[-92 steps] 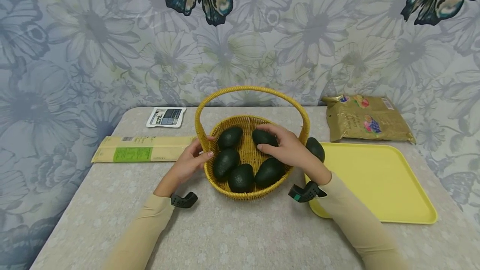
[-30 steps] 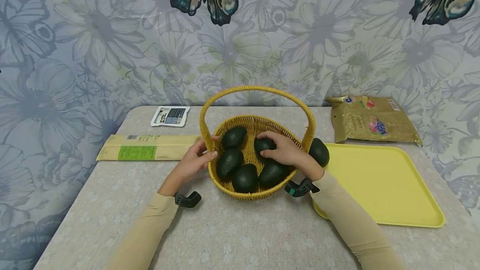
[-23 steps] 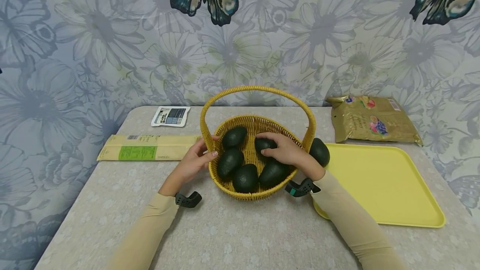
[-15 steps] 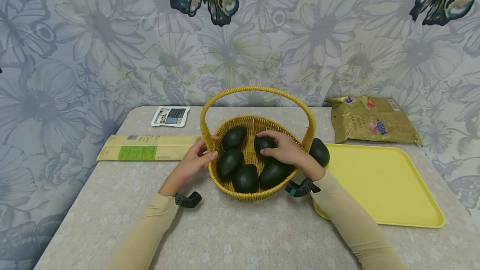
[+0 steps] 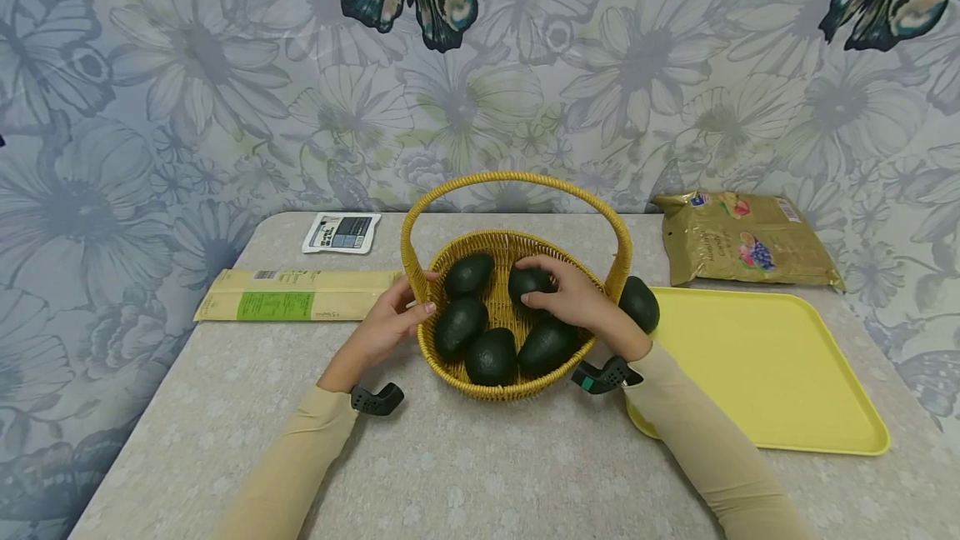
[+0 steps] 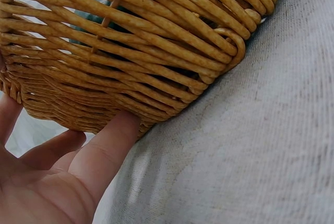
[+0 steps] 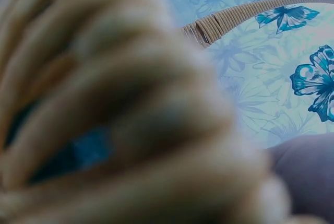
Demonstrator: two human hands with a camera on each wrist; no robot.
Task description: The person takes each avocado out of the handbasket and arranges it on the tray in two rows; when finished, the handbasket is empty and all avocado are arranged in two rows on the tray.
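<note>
A yellow wicker basket (image 5: 498, 392) with a tall arched handle stands mid-table, with several dark green avocados (image 5: 460, 328) inside. At its left side my left hand (image 5: 381, 325) grips the rim by the handle's foot, thumb toward the inside. In the left wrist view, the fingers (image 6: 104, 148) of that hand press against the woven outer wall. My right hand (image 5: 573, 298) reaches over the right rim and holds another avocado (image 5: 529, 286) at the back right of the basket, thumb on the near side. Blurred wicker in the right wrist view hides the right fingers.
One loose avocado (image 5: 639, 305) sits outside the basket, by the back left corner of a yellow tray (image 5: 765, 369). Behind the tray lies a gold fruit-print packet (image 5: 750, 238). To the left are a flat yellow-green package (image 5: 292, 296) and a small white pouch (image 5: 341, 233).
The head view has shifted slightly. The held avocado has moved a little leftward and nearer in the basket, and the right fingers have risen slightly over it. My left hand stays on the basket.
</note>
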